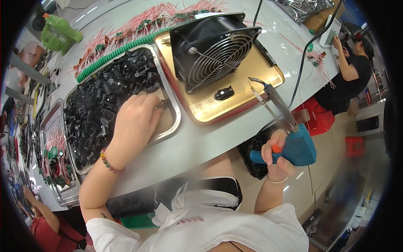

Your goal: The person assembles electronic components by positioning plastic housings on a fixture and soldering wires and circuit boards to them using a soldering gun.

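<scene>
My right hand [277, 157] grips the blue handle of a soldering gun [300, 147] with an orange trigger. Its thin bent metal tip points up and left, over the gold tray [210, 115]. A single small black plastic housing [224, 93] lies on that tray, just left of the tip. At the right end of a metal tray [178, 113] heaped with black plastic parts [100, 105], my left hand [138, 117] is closed, fingers curled down. A small dark part [164, 103] shows at its fingertips, partly hidden by them.
A black fan [214, 50] with a wire grille stands on the gold tray. Behind lie a green coiled tube [121, 50] and many pink-wired circuit boards [147, 25]. Another metal tray [63, 197] holds wired boards at left. A black cable [308, 46] hangs at right; co-workers sit on both sides.
</scene>
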`<state>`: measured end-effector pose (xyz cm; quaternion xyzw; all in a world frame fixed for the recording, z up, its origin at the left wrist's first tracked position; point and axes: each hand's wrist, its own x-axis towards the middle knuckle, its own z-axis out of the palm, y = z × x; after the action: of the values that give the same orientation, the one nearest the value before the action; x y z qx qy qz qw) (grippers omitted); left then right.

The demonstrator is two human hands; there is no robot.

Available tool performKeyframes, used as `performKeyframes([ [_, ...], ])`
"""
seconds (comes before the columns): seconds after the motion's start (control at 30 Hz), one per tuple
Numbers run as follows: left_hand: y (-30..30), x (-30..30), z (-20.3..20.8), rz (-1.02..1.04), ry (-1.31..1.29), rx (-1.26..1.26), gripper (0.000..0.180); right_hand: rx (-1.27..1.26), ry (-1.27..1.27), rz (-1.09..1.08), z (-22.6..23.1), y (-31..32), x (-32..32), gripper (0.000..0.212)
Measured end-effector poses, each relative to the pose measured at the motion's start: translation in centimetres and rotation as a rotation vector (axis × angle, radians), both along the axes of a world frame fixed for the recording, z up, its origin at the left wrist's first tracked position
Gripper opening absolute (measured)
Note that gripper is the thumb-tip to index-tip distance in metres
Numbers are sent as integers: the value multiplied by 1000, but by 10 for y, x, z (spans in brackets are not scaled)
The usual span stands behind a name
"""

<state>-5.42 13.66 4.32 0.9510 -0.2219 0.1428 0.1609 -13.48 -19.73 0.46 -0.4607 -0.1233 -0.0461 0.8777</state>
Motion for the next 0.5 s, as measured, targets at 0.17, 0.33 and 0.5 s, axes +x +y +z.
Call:
performKeyframes([
  [0.17,0,-3,0,-9,32,-39,11,-93,-50,-46,5,5,-6,42],
  [0.33,-1,-10,2,50,56,-31,9,-73,1,-52,-5,17,-3,38],
  [0.5,-1,-13,5,26,49,-31,11,-112,-7,-34,-3,19,-9,37],
])
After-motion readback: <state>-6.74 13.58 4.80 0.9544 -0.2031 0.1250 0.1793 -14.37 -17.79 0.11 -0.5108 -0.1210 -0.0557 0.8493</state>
